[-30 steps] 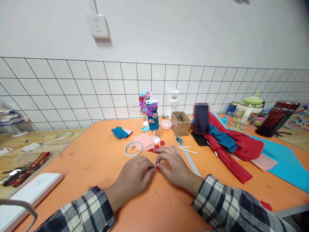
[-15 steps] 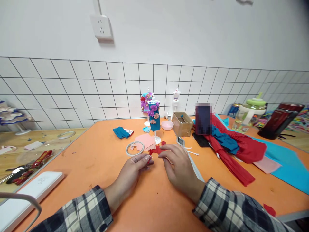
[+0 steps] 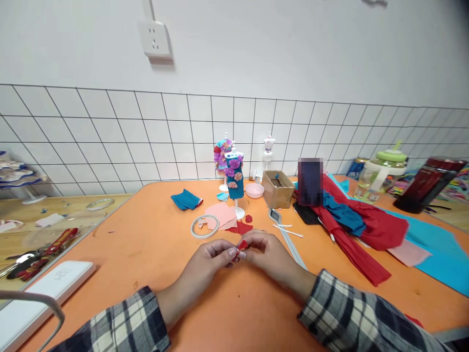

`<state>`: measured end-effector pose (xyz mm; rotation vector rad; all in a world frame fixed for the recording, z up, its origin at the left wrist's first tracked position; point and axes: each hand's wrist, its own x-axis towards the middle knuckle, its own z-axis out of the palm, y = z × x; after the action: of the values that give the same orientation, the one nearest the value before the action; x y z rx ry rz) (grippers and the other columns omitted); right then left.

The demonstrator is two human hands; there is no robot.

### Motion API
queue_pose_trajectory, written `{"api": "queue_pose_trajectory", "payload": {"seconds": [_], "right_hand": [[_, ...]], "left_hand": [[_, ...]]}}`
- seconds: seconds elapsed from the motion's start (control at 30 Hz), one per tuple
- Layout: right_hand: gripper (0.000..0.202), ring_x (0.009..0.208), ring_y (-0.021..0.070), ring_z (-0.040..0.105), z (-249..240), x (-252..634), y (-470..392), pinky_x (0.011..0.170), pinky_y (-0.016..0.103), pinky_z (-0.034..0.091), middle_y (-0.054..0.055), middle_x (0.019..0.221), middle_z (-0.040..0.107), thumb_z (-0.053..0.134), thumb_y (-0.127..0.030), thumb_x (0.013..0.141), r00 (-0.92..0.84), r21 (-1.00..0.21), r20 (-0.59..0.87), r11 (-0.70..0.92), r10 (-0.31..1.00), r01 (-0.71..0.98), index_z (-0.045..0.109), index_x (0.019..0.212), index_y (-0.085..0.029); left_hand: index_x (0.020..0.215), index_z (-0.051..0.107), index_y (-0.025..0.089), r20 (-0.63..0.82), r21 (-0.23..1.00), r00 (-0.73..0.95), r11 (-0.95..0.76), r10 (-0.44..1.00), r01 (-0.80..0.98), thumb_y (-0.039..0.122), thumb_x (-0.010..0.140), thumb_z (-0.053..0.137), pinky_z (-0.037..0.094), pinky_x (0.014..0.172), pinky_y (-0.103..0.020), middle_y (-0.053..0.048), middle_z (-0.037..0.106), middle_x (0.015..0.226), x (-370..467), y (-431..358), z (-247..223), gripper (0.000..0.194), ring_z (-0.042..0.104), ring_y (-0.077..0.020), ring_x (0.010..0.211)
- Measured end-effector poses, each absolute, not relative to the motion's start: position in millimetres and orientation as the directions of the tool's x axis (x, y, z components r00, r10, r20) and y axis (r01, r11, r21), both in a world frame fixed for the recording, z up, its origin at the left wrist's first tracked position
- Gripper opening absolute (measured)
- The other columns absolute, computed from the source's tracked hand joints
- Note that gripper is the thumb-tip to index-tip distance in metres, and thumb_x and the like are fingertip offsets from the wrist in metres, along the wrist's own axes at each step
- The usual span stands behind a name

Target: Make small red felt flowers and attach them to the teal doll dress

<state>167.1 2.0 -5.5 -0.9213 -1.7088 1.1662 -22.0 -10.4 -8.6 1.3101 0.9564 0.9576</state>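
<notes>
1. A flat white rectangular case [image 3: 51,292] lay at left.
2. A white tape ring [image 3: 203,236] lay near the left hand [image 3: 209,262], whose thumb and fingertips pinched a small gathered red scrap [image 3: 242,245].
3. Flat red pieces [image 3: 241,228] lay beyond, before a teal-wrapped white mannequin [image 3: 235,188].
4. The right hand [image 3: 270,255]'s fingertips pinched that scrap too.
5. A brown cardboard box [image 3: 277,197] stood farther back.

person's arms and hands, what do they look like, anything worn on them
The left sleeve and right sleeve are long, dark-and-cream plaid. The left hand and right hand are bare; no gloves or rings show.
</notes>
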Motion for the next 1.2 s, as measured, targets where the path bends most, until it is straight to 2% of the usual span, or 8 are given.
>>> {"api": "queue_pose_trajectory", "payload": {"seconds": [0.1, 0.2, 0.33, 0.5, 0.7, 0.9, 1.07, 1.2], "right_hand": [[0.014, 0.081, 0.0177, 0.061, -4.9, 167.8, 2.0, 0.078, 0.032, 0.047, 0.003, 0.08, 0.065, 0.072, -0.032, 0.073, -0.389, -0.958, 0.247, 0.285, 0.888, 0.043, 0.067, 0.075, -0.019], [0.012, 0.079, 0.0168, 0.06, -5.3, 168.2, 1.9, 0.076, 0.031, 0.047, 0.003, 0.079, 0.065, 0.07, -0.03, 0.075, -0.367, -0.916, 0.316, 0.382, 0.875, 0.122, 0.068, 0.074, -0.018], [0.011, 0.079, 0.0165, 0.06, -6.7, 169.4, 1.9, 0.077, 0.031, 0.048, 0.004, 0.081, 0.066, 0.067, -0.028, 0.08, -0.364, -0.865, 0.375, 0.463, 0.853, 0.194, 0.068, 0.076, -0.018], [0.022, 0.091, 0.0195, 0.062, -7.9, 169.7, 2.5, 0.085, 0.035, 0.05, 0.007, 0.096, 0.068, 0.068, -0.033, 0.08, -0.398, -0.898, 0.322, 0.41, 0.859, 0.158, 0.069, 0.097, -0.019], [0.017, 0.1, 0.0202, 0.062, -5.9, 166.7, -1.2, 0.094, 0.037, 0.047, 0.007, 0.103, 0.066, 0.073, -0.034, 0.077, -0.44, -0.899, 0.335, 0.423, 0.833, 0.117, 0.07, 0.084, -0.018], [0.033, 0.1, 0.0212, 0.063, -6.8, 168.1, 0.6, 0.092, 0.04, 0.05, 0.008, 0.106, 0.066, 0.076, -0.034, 0.074, -0.485, -0.948, 0.262, 0.316, 0.835, 0.031, 0.068, 0.103, -0.02], [0.013, 0.104, 0.0207, 0.062, -4.1, 172.2, 3.1, 0.097, 0.04, 0.046, 0.008, 0.107, 0.066, 0.073, -0.029, 0.076, -0.439, -0.897, 0.333, 0.424, 0.835, 0.125, 0.071, 0.085, -0.019], [0.01, 0.102, 0.0205, 0.062, -1.5, 173.6, 2.3, 0.095, 0.04, 0.046, 0.007, 0.105, 0.068, 0.074, -0.029, 0.076, -0.426, -0.878, 0.352, 0.452, 0.833, 0.158, 0.07, 0.079, -0.02]], "left_hand": [[0.076, 0.073, 0.017, -0.028, 1.0, 0.341, 0.023, 0.94, 0.02, 0.041, 0.075, 0.073, 0.041, 0.077, -0.029, -0.003, 0.066, 0.075, -23.8, -8.9, -7.2, 0.024, 0.055, -0.0166, 0.076], [0.073, 0.073, 0.017, -0.056, 0.998, 0.361, 0.043, 0.931, 0.041, 0.039, 0.072, 0.074, 0.039, 0.074, -0.028, -0.001, 0.064, 0.071, -24.1, -9.2, -6.0, 0.022, 0.053, -0.016, 0.073], [0.072, 0.073, 0.017, -0.085, 0.992, 0.396, 0.115, 0.914, -0.053, 0.035, 0.071, 0.073, 0.04, 0.078, -0.03, -0.002, 0.064, 0.072, -24.8, -10.5, -6.6, 0.018, 0.054, -0.018, 0.076], [0.073, 0.073, 0.017, -0.07, 0.973, 0.4, 0.151, 0.914, -0.175, 0.031, 0.074, 0.069, 0.04, 0.087, -0.035, -0.006, 0.065, 0.078, -25.5, -10.8, -7.1, 0.015, 0.056, -0.0223, 0.085], [0.075, 0.073, 0.015, -0.176, 0.956, 0.462, 0.263, 0.869, -0.131, 0.03, 0.07, 0.073, 0.041, 0.083, -0.033, -0.005, 0.066, 0.077, -21.1, -16.3, -2.4, 0.016, 0.056, -0.0214, 0.082], [0.077, 0.072, 0.015, -0.152, 0.951, 0.479, 0.26, 0.864, -0.166, 0.032, 0.07, 0.073, 0.04, 0.086, -0.035, -0.006, 0.067, 0.082, -20.6, -17.3, -0.4, 0.019, 0.056, -0.0225, 0.086], [0.074, 0.072, 0.017, -0.136, 0.977, 0.459, 0.195, 0.878, -0.084, 0.03, 0.072, 0.069, 0.042, 0.082, -0.034, -0.006, 0.064, 0.078, -24.2, -14.2, -2.6, 0.014, 0.054, -0.0226, 0.084], [0.072, 0.073, 0.018, -0.112, 0.988, 0.447, 0.146, 0.888, -0.042, 0.033, 0.077, 0.063, 0.042, 0.084, -0.035, -0.007, 0.066, 0.079, -26.3, -10.6, -5.5, 0.018, 0.056, -0.0241, 0.085]]}}
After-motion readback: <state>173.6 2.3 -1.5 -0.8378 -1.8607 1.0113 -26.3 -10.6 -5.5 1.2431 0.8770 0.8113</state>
